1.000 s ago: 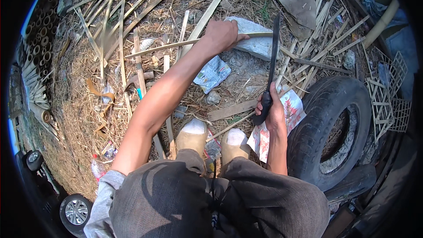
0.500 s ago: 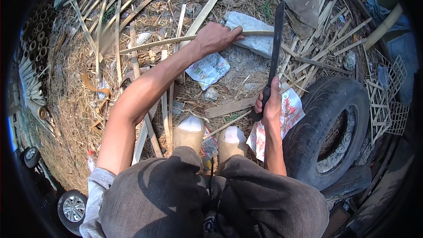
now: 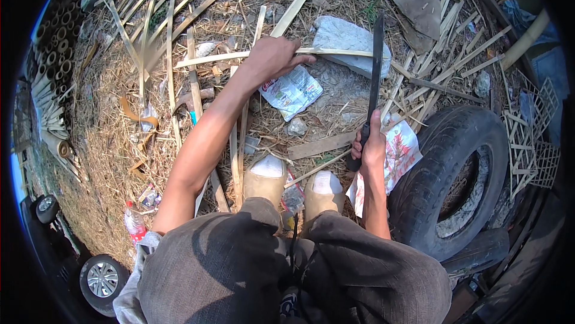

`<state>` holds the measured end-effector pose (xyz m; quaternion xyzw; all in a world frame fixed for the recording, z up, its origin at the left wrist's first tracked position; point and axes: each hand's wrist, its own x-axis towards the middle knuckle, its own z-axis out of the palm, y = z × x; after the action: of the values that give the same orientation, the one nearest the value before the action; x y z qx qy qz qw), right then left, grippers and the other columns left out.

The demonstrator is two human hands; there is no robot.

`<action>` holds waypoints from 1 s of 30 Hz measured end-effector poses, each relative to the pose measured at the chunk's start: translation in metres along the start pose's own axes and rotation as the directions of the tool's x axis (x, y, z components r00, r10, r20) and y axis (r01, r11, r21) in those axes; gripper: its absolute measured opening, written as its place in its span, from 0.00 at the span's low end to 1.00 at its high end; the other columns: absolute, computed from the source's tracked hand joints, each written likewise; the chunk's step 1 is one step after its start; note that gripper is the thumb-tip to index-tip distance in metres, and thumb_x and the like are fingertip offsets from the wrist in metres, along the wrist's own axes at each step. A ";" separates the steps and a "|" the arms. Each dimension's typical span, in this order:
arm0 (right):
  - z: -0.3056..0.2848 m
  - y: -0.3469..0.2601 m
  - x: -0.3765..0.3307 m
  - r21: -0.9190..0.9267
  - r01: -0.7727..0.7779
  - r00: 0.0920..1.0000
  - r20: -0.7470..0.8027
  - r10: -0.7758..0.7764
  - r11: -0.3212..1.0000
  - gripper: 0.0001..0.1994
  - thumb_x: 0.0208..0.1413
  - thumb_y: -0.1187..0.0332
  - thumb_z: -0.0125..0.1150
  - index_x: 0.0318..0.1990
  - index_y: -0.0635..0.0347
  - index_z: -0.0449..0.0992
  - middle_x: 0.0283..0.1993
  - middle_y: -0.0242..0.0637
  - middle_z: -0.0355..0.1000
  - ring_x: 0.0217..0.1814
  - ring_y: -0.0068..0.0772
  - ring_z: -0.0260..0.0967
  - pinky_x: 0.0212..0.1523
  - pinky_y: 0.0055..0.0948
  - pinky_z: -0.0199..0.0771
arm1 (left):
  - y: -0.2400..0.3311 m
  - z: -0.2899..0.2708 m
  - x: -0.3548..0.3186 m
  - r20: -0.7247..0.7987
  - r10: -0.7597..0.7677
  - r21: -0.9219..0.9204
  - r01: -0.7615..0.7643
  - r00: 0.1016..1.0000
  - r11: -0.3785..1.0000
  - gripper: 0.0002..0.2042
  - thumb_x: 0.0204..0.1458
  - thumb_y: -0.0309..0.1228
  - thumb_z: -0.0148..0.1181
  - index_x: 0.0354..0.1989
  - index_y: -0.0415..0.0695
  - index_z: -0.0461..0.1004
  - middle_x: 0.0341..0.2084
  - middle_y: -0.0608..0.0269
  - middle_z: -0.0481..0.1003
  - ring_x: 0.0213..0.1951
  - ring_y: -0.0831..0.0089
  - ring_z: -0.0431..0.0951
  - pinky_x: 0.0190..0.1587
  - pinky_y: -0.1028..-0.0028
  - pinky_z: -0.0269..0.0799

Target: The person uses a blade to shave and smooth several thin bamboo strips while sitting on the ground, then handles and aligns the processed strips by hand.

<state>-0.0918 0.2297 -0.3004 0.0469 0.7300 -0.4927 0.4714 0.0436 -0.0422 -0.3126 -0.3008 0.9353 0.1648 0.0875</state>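
Note:
My left hand [image 3: 275,60] is closed around a long, narrow bamboo strip [image 3: 342,52]. The strip runs left to right, its right part lying across a pale stone block [image 3: 340,31]. In my right hand [image 3: 370,147] is a machete [image 3: 377,54] with a dark blade and black handle, its tip pointing away from me. The blade stands upright in view beside the strip's right end, over the stone's right side; whether it touches the strip I cannot tell. A printed plastic wrapper [image 3: 291,93] lies below my left hand.
An old tyre [image 3: 413,204] stands at the right by my right forearm, next to a red-patterned sheet [image 3: 402,151]. Bamboo strips [image 3: 171,66] litter the straw-covered ground at left. A flat board [image 3: 413,0] lies at the back, a plastic bottle [image 3: 135,222] at lower left.
My left hand has shifted left along the strip, away from the stone and blade. The machete has come slightly nearer to me. The whole view has shifted a little.

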 end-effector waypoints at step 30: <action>-0.010 -0.016 -0.029 -0.639 0.190 0.960 -0.040 -0.278 0.745 0.37 0.64 0.38 0.49 0.22 0.72 0.68 0.15 0.43 0.60 0.23 0.33 0.55 0.27 0.43 0.59 | -0.001 -0.016 -0.039 0.429 0.156 -0.750 0.255 0.890 0.610 0.24 0.60 0.46 0.61 0.56 0.39 0.71 0.37 0.58 0.77 0.39 0.68 0.77 0.40 0.68 0.74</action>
<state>-0.0907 0.2406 -0.2678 -0.1728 0.8819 -0.2713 0.3446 0.0744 -0.0282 -0.2874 -0.2875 0.7088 0.6225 0.1659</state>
